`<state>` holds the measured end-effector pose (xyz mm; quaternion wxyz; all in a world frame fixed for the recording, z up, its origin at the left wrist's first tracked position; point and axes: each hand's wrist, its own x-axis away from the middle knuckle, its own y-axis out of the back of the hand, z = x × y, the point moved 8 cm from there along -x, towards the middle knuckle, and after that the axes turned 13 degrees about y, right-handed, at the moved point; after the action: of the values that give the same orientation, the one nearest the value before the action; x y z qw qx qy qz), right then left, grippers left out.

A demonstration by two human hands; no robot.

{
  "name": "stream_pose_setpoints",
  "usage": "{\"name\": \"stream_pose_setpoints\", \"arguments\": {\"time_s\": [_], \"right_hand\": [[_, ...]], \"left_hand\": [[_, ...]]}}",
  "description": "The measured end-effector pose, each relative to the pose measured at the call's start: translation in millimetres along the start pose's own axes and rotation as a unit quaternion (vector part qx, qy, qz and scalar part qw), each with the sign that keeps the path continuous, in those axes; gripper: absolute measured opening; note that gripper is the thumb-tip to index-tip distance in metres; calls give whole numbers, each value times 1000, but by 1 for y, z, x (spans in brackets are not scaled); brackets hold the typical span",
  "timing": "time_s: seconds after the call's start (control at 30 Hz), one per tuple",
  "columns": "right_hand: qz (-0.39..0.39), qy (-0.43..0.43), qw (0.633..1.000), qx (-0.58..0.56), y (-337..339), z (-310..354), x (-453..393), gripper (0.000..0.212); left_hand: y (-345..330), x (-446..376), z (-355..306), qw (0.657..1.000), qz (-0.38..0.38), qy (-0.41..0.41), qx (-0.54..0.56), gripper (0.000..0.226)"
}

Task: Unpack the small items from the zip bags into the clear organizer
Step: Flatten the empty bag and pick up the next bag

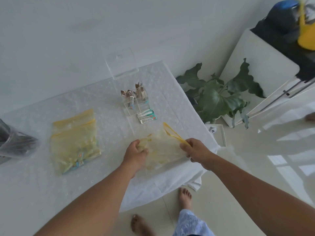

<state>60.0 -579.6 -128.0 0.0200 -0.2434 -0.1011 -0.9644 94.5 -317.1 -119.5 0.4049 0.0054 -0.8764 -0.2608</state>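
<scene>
**Hands pull a yellow bag open near the desk's right edge**

Both hands hold one see-through yellow zip bag (163,150) that lies close to the right edge of the desk (105,167). The left hand (136,151) is curled around the bag's side. The right hand (196,150) pinches the yellow zip strip, and the bag's mouth stands open in a loop.

Just past the bag, the clear organizer (134,101) stands near the far right corner, its lid up, with brown packets in it. Small white and green packets (147,117) lie touching its front. Two more yellow bags (75,142) lie in the middle of the desk, and bare white cloth sits between them and the hands. A grey bag (13,142) sits at the left edge.
</scene>
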Motion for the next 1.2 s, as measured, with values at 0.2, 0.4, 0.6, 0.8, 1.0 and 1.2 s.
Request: {"name": "stream_pose_setpoints", "arguments": {"time_s": [0.2, 0.4, 0.6, 0.8, 1.0, 1.2], "right_hand": [[0, -42, 994, 105, 24, -17, -1, 12], [-209, 151, 864, 432, 36, 55, 18, 49], [-48, 445, 715, 537, -37, 75, 19, 38], [92, 231, 800, 546, -10, 32, -44, 63], [61, 185, 831, 521, 5, 29, -57, 84], [65, 188, 795, 573, 22, 22, -48, 89]], "left_hand": [[-23, 4, -12, 998, 11, -29, -55, 84], [-47, 17, -26, 982, 6, -92, -165, 109], [-54, 19, -35, 977, -23, -93, -192, 105], [-59, 7, -42, 959, -49, -72, -270, 102], [-60, 24, -67, 853, -192, -228, -429, 99], [-75, 15, -63, 795, -183, -246, -524, 91]]}}
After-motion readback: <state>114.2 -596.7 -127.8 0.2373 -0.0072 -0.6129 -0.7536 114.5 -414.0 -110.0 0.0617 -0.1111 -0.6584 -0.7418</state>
